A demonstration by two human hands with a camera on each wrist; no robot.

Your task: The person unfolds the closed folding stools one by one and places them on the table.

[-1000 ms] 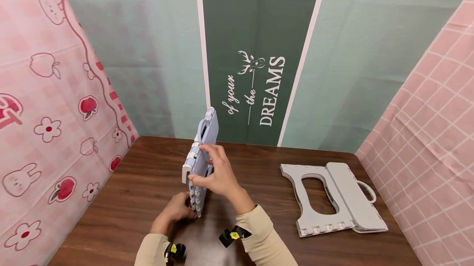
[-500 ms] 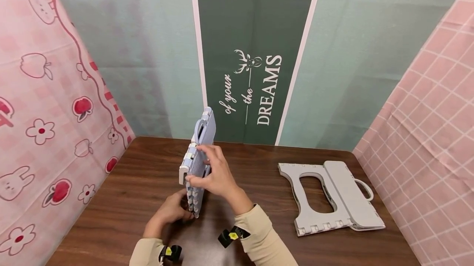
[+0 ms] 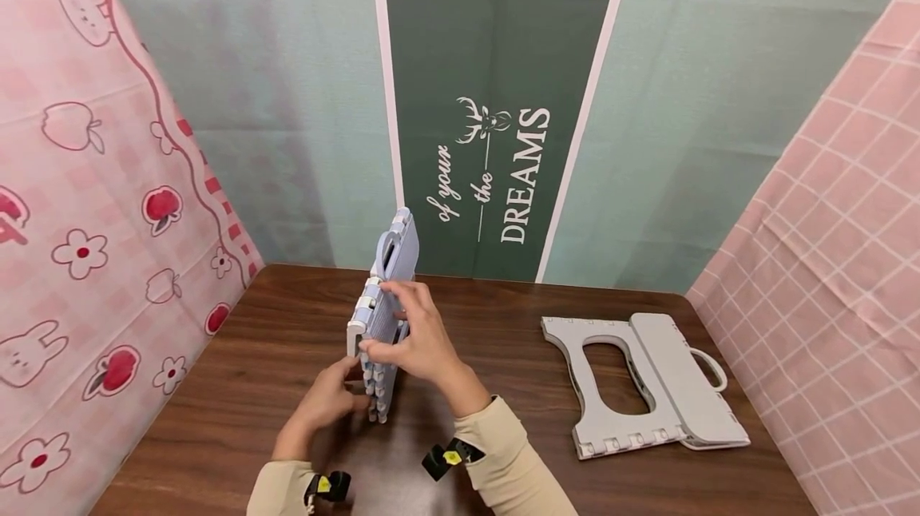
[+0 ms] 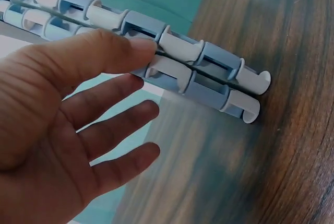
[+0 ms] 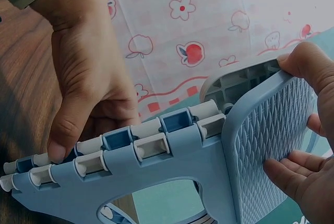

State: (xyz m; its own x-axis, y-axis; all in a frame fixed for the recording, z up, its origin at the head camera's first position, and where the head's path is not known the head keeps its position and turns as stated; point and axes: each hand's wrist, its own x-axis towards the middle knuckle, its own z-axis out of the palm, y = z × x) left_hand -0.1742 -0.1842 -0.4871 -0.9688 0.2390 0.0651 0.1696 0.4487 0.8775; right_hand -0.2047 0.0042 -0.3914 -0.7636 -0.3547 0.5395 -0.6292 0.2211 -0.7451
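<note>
A blue and white folding stool (image 3: 406, 251), folded with its two halves a little apart, stands on edge at the table's middle left. My right hand (image 3: 424, 340) holds its seat part. In the right wrist view the thumb hooks over the rim of the woven-textured seat panel (image 5: 269, 125), and the fingertips rest on its face. Lower down, my left hand (image 3: 327, 400) is at the legs' hinged edge. The left wrist view shows the thumb across the white and blue hinge knuckles (image 4: 180, 46), the index fingertip right at their other side, and the remaining fingers spread apart.
A second folding stool (image 3: 632, 384), grey-white with a loop handle, lies flat at the right of the brown wooden table (image 3: 489, 404). Pink patterned cloth (image 3: 122, 260) hangs at the left, a green curtain (image 3: 683, 101) behind, pink checked cloth (image 3: 841, 300) at the right.
My left hand has slid a little up along the stool's hinged edge. The right hand keeps its hold, and the stool stays upright. The head view has shifted slightly.
</note>
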